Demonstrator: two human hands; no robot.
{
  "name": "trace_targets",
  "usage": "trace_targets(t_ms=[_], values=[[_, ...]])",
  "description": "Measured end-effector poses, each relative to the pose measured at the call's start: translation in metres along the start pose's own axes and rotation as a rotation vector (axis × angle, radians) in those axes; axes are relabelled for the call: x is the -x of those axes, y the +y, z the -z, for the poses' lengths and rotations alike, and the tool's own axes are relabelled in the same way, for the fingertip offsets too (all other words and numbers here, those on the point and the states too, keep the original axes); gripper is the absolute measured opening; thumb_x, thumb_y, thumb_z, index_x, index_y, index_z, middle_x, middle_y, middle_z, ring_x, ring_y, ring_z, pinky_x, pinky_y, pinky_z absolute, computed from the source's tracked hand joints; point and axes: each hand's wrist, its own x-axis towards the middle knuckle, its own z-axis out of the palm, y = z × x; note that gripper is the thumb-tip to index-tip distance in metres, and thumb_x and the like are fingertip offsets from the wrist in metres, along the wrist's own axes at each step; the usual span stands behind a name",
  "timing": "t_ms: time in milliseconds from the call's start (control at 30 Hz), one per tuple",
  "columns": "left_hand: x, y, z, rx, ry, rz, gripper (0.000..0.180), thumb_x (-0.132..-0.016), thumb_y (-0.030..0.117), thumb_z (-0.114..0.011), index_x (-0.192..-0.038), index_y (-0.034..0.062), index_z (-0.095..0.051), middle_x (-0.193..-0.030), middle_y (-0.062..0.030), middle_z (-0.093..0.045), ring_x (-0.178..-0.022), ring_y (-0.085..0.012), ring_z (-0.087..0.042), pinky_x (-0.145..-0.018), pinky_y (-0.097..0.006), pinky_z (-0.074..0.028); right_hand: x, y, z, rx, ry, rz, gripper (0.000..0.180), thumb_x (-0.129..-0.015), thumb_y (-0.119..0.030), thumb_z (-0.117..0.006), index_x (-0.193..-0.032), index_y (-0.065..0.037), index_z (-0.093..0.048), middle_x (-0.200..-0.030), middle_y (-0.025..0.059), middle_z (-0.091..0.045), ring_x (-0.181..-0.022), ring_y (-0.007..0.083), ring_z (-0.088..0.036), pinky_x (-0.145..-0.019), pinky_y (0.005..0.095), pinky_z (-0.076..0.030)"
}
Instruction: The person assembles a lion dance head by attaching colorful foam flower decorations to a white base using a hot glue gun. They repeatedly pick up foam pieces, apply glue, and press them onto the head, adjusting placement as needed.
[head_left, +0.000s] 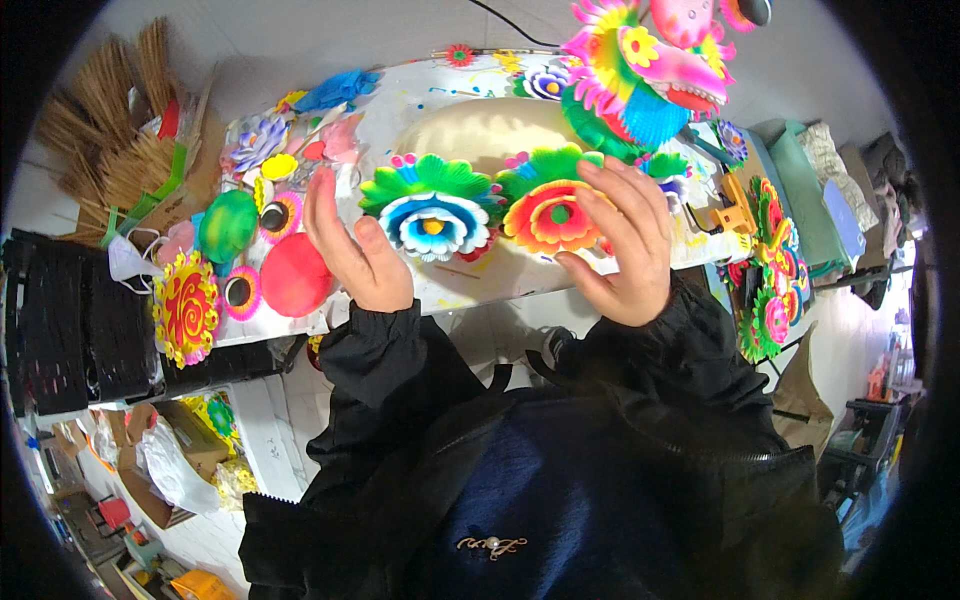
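Blue-and-white flower [433,226] and orange-red flower [556,214] sit side by side on the near part of the bench [425,90], the pair running left to right between your hands. Your right hand [625,240] is clearly nearer: its spread, ungripping fingers overlap the orange one's right side, can't tell if they're touching. Your left hand [355,245] is open and empty, just left of the blue one, with a gap. Both have layered, scalloped petals, kinda foam-looking, with jagged green leaves [388,188] on the far side.

Paint-flecked white table [405,92], pale shiny floor [850,350], bright light.
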Motion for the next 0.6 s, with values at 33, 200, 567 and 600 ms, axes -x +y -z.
trace_targets(t_ms=[33,200,567,600], values=[[0.001,-0.003,0.0,0.004,0.009,0.003,0.056,-0.099,0.04,-0.038,-0.134,-0.0039,-0.041,-0.135,-0.0233,-0.042,-0.126,-0.0369,-0.039,-0.105,-0.044,-0.029,-0.008,-0.004,-0.003,0.003,-0.031,0.024,0.06,-0.063,-0.014,-0.078,-0.119,-0.007,-0.058,-0.13,0.0109,-0.054,-0.119,0.0326,-0.05,-0.099,0.0448,-0.039],[0.005,-0.016,-0.003,0.182,0.026,0.114,0.051,-0.099,0.035,-0.038,-0.136,0.0,-0.04,-0.13,-0.0198,-0.044,-0.113,-0.031,-0.045,-0.096,-0.04,-0.037,-0.035,-0.022,-0.026,0.039,-0.183,0.106,0.064,-0.066,-0.018,-0.077,-0.126,-0.007,-0.054,-0.134,0.0097,-0.052,-0.126,0.0288,-0.046,-0.104,0.0442,-0.035],[0.007,0.005,-0.018,-0.155,-0.129,-0.142,0.071,-0.073,0.048,-0.073,-0.129,0.009,-0.053,-0.126,-0.0179,-0.047,-0.109,-0.0363,-0.047,-0.091,-0.046,-0.038,-0.051,-0.024,-0.054,0.176,-0.346,0.149,0.064,-0.073,-0.02,-0.072,-0.131,-0.006,-0.049,-0.141,0.0096,-0.045,-0.132,0.0256,-0.042,-0.11,0.0445,-0.03],[0.009,0.006,-0.019,-0.162,-0.126,-0.121,0.071,-0.072,0.048,-0.073,-0.128,0.0089,-0.053,-0.126,-0.0177,-0.047,-0.109,-0.0363,-0.047,-0.091,-0.046,-0.038,-0.051,-0.023,-0.053,0.193,-0.359,0.155,0.065,-0.072,-0.02,-0.073,-0.131,-0.006,-0.049,-0.142,0.0096,-0.045,-0.132,0.0253,-0.042,-0.11,0.0446,-0.03]])
